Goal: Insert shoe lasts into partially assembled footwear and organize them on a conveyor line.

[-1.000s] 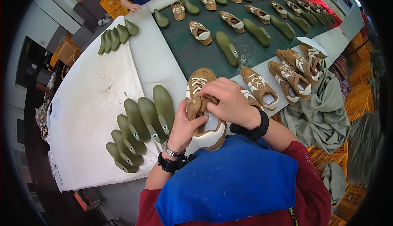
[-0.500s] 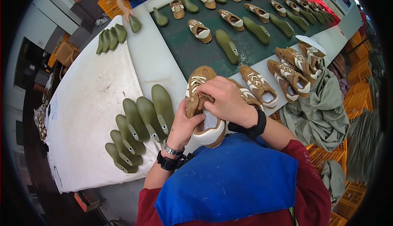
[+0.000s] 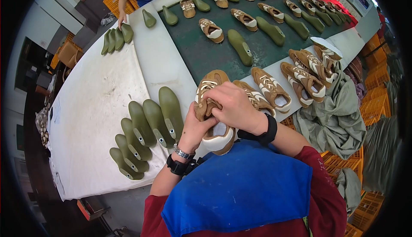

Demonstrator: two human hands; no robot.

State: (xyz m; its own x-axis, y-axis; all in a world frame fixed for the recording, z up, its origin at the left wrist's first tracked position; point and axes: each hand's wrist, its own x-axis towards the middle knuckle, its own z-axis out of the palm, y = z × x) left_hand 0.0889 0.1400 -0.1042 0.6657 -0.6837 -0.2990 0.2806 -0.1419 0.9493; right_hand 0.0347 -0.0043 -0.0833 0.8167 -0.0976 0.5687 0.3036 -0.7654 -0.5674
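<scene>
A brown and white lace-up sneaker (image 3: 218, 141) is held between my two hands, its toe pointing away from me and its heel near my blue apron. My left hand (image 3: 195, 127) grips its left side, with the thumb at the opening. My right hand (image 3: 234, 104) is closed on the tongue and collar, and its fingertips partly hide the opening. A pale insole shows inside. Left of my hands, several green shoe lasts (image 3: 143, 123) lie side by side on the white cloth (image 3: 94, 121). Just right of my hands, more brown sneakers (image 3: 270, 89) sit along the table edge.
A dark green belt (image 3: 193, 44) carries rows of sneakers and green lasts. Across the table, another person's hand (image 3: 122, 19) touches a last in a small row. Grey-green cloth (image 3: 332, 112) drapes over orange crates (image 3: 373, 104) at the right.
My right fingers have shifted slightly on the sneaker's tongue, and my left thumb sits further up. The other person's hand has left one last and moved left to the row.
</scene>
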